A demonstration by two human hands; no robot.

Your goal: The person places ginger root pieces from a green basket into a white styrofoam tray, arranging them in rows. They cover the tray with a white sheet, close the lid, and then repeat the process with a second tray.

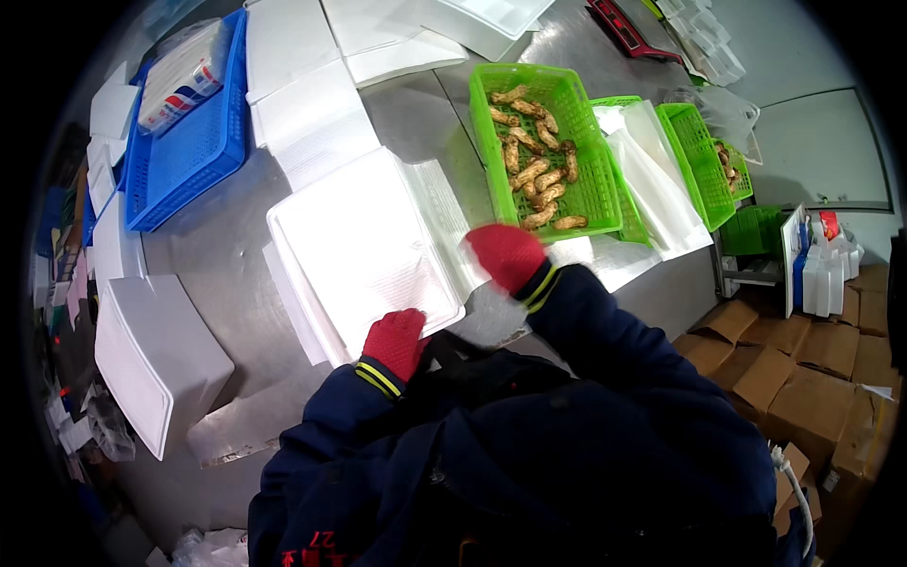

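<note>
My left hand (395, 343), in a red knit glove, grips the near rim of a white foam box (453, 313). White paper sheeting (361, 241) covers most of the box's inside, and another strip of it hangs over the right side. My right hand (506, 259), also red-gloved and blurred by motion, is over the table just below a green plastic basket (602, 177). Its fingers are too blurred to tell whether they hold anything. Several brown-and-cream mushrooms (530, 172), which look like matsutake, lie loose in that basket.
To the left a blue crate (186, 166) holds a wrapped paper pack (186, 81). A white foam box (163, 354) is tilted at the steel table's (248, 283) near-left edge. More green baskets (698, 166) and white sheets (659, 177) sit right. Cardboard boxes (808, 397) cover the floor.
</note>
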